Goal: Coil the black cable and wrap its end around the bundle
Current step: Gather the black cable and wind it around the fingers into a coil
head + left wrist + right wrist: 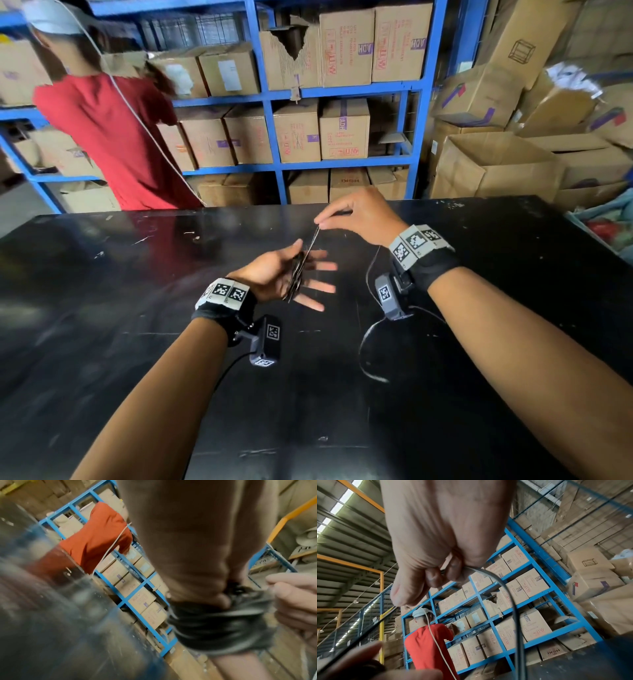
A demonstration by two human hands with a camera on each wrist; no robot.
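Several turns of the black cable (297, 277) are wound round my left hand (308, 270), which is held palm up over the black table (137, 308) with its fingers straight and spread. In the left wrist view the thumb lies on top of the coil (214, 626) and presses it down. My right hand (322, 222) is raised just beyond the left hand. It pinches the cable between thumb and fingertips, and the strand runs taut down to the coil. The loose tail (364, 346) drops past my right wrist and curls on the table. The right wrist view shows the pinch (443, 573) and the tail (505, 592).
A person in a red shirt (113, 137) stands behind the table's far left edge, facing blue shelving (342, 92) stacked with cardboard boxes. More boxes (496, 164) are piled beyond the far right corner. Each wrist carries a camera unit with its own thin cable.
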